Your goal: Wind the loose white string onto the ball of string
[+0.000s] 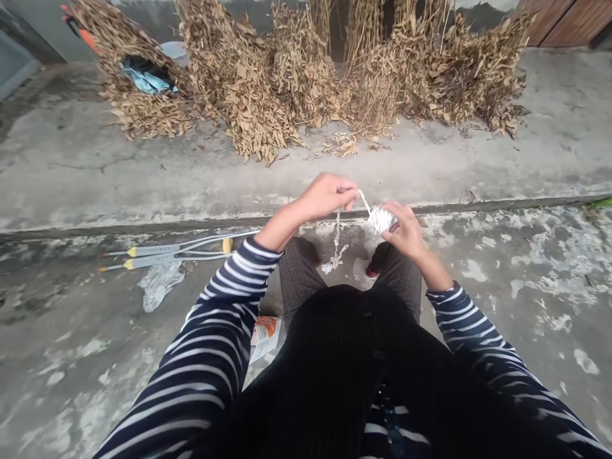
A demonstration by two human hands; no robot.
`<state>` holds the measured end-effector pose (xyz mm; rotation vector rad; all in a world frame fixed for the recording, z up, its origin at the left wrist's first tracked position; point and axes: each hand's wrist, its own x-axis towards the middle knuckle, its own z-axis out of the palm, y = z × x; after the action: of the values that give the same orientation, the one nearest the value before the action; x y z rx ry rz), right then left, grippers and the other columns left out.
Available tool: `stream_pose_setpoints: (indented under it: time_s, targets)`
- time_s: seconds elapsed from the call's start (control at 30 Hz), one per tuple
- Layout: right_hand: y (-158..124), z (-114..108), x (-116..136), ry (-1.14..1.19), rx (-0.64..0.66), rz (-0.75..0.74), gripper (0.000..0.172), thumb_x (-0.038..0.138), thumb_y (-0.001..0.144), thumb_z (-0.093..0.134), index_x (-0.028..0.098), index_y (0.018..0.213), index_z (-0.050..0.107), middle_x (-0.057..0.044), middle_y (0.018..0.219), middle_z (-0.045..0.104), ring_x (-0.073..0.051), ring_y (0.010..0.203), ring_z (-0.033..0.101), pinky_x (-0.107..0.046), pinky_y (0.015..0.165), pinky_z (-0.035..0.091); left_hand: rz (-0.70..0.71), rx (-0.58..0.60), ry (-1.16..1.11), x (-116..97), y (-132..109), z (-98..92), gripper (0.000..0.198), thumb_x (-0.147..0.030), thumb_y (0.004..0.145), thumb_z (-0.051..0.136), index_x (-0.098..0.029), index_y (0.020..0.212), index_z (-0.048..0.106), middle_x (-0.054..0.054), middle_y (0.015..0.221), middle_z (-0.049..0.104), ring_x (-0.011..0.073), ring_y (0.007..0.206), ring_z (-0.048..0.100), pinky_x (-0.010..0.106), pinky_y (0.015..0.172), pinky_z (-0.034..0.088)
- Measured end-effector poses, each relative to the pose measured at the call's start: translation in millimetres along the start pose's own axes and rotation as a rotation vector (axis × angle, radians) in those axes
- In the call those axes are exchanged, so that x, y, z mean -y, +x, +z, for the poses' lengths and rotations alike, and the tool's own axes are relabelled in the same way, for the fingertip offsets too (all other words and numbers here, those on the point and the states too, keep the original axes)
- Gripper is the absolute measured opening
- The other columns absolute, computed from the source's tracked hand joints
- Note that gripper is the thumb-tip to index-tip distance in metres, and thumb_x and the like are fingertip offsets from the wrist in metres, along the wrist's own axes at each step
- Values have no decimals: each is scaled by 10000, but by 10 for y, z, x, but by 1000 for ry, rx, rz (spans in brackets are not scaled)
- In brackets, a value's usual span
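My left hand is closed, pinching a white cord between thumb and fingers. From there the cord runs to a ball of white cord, which my right hand grips around its right side. Below my left hand a loose length of cord hangs down between my knees. Its lower end lies in a small tangle near the ground. The ball partly hides my right fingers.
A pair of crutches lies on the ground at the left, with a crumpled clear plastic bag beside it. Dried plants lean along the wall on a raised concrete ledge. A white and orange packet is near my left leg.
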<state>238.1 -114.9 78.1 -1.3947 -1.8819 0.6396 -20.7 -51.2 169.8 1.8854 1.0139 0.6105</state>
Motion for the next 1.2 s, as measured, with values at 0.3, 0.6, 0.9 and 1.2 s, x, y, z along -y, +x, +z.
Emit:
stream_pose_setpoints:
  time_s: [0.3,0.6,0.9,1.2]
  targets:
    - [-131,-206,419,762,100,240,832,265,592,877,294,1378,605,-81,1329,692,-279,1228,664,-415,938,602,11,40,-148,748,507,661,295,-247,936,578,-118,705,708,13,698,690,116,672,563,245,756,419]
    - [260,-294,200,688,-308,249,633,375,545,846,227,1143,698,-74,1126,712,-258,1006,655,-337,702,551,-45,224,-446,814,17,1170,327,-393,950,580,-152,760,692,51,742,741,154,792,688,279,875,481]
    - [611,-512,-83,902,-268,289,339,457,666,742,247,812,519,-38,858,586,-196,812,566,-336,655,532,-129,280,-458,673,-20,1233,147,-179,934,513,-151,860,637,39,738,768,140,775,690,275,857,479]
    - [644,-415,-185,240,-613,138,564,291,605,753,223,1148,616,-94,1161,633,-293,1106,593,-490,970,556,-159,363,-505,481,-220,1074,135,-191,909,532,-148,821,625,20,603,694,133,611,650,262,732,484]
